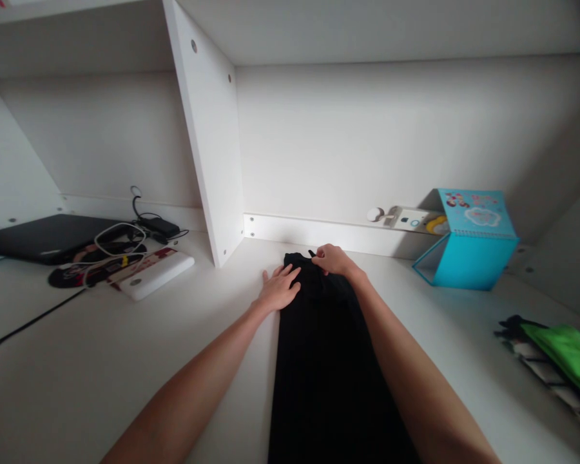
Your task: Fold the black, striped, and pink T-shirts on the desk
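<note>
A long, narrow length of black cloth, which looks like folded black trousers, lies on the white desk and runs from its back toward me. Its far end is gathered and wrinkled. My left hand rests on the left edge near that end, with its fingers spread and flat. At the far right corner my right hand pinches the cloth between thumb and fingers. A small dark strip of the fabric sticks up beside those fingertips.
A blue desk calendar stands right of the cloth, before a white power strip. Folded green clothing lies at far right. Left of an upright divider are a black laptop, cables and a white box. A shelf hangs overhead.
</note>
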